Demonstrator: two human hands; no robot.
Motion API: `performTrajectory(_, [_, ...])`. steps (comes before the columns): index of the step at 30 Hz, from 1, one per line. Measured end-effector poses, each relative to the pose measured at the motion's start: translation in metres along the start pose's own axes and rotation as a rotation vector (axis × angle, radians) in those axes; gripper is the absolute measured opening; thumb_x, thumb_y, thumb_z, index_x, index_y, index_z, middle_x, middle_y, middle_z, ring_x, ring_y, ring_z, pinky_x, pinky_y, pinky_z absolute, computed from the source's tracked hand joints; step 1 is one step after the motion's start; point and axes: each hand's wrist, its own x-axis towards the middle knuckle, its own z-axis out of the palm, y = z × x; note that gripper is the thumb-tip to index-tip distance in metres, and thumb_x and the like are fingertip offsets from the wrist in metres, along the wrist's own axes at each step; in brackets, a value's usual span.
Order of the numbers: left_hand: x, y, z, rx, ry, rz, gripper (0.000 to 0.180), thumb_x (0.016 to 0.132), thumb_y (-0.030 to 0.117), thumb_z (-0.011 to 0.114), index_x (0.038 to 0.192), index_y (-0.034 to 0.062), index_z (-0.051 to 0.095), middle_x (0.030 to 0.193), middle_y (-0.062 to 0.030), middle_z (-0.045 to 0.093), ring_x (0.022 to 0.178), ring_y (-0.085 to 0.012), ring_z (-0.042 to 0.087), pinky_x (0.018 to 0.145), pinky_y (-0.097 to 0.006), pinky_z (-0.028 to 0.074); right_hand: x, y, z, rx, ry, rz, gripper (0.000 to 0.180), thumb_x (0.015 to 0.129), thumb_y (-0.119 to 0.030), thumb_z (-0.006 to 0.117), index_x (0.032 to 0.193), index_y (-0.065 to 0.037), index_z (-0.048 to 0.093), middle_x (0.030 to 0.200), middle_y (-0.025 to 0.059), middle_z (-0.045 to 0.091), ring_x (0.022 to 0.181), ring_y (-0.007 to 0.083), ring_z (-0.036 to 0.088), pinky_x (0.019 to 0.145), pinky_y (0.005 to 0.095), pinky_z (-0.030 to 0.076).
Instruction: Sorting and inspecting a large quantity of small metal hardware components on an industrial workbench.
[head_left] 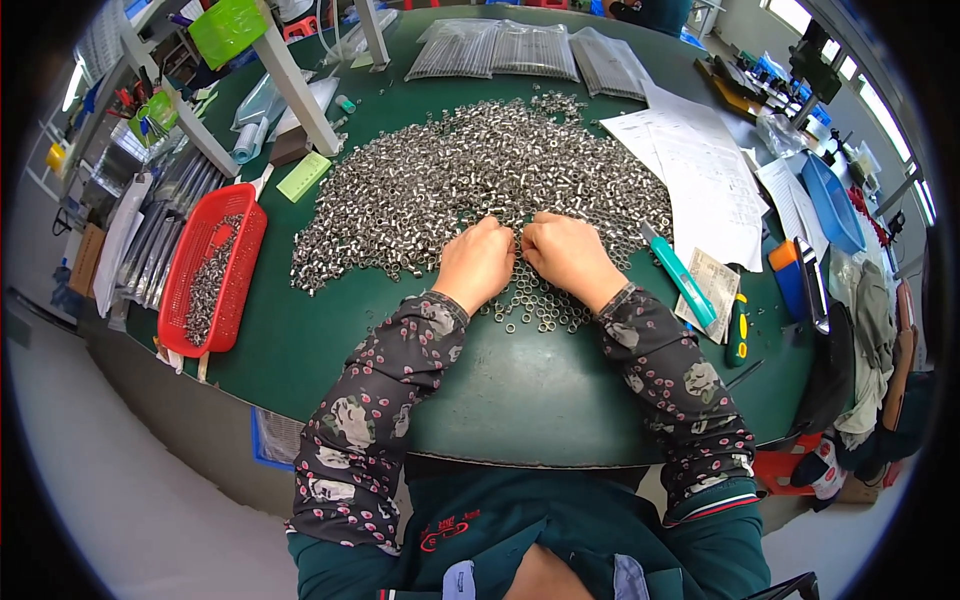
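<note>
A wide heap of small shiny metal rings [480,150] covers the middle of the green table [500,410]. At the heap's near edge, my left hand [478,262] is closed, its fingers curled down toward the rings. Close beside it, my right hand [570,258] is closed too, the two sets of fingertips nearly meeting. Whatever the fingers pinch is hidden or too small to make out. Between and below my hands, loose metal rings [540,302] lie spread in a thin layer on the tabletop.
On the left stands a red plastic basket [248,262] with metal pieces inside. To the right lie paper sheets [705,190], a teal utility knife [682,280] and a yellow-green handled tool [738,330]. Filled clear bags [535,50] rest at the back, near a white post [295,85].
</note>
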Motion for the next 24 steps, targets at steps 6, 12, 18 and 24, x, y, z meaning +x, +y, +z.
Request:
performTrajectory(6, [-0.002,0.0,0.004,0.044,0.051,0.065,0.007,0.076,0.012,0.056,0.075,0.006,0.059,0.081,-0.0089,0.054,0.078,-0.029,0.058,0.066,-0.041,0.047,0.0,0.003,0.005,-0.055,0.054,-0.012,0.009,0.075,-0.015,0.057,0.07,-0.008,0.059,0.073,0.0063,0.056,0.069,0.027,0.059,0.06,0.0392,0.048])
performTrajectory(12, [-0.007,-0.006,-0.007,-0.097,-0.055,0.007,0.008,0.075,0.012,0.059,0.082,0.0098,0.062,0.085,-0.0069,0.053,0.083,-0.0271,0.057,0.069,-0.04,0.046,-0.008,0.004,-0.009,0.069,0.055,0.041,0.005,0.073,-0.014,0.06,0.077,-0.01,0.061,0.077,0.005,0.057,0.072,0.0249,0.059,0.062,0.0349,0.047])
performTrajectory(18, [-0.001,-0.009,-0.006,-0.078,-0.12,0.003,0.008,0.075,0.01,0.059,0.083,0.0096,0.063,0.085,-0.0084,0.056,0.084,-0.0271,0.058,0.071,-0.039,0.046,-0.022,0.003,-0.022,0.206,-0.058,-0.15,0.008,0.071,-0.01,0.062,0.079,-0.01,0.062,0.078,0.004,0.055,0.071,0.0243,0.058,0.061,0.0352,0.047])
performTrajectory(24, [0.0,-0.015,-0.011,-0.059,-0.171,0.059,0.007,0.074,0.008,0.059,0.08,0.0091,0.063,0.084,-0.0078,0.057,0.084,-0.0267,0.058,0.071,-0.038,0.046,-0.023,0.0,-0.021,0.129,-0.066,-0.175,0.007,0.071,-0.011,0.062,0.077,-0.009,0.061,0.077,0.0048,0.054,0.073,0.0237,0.058,0.062,0.0354,0.048])
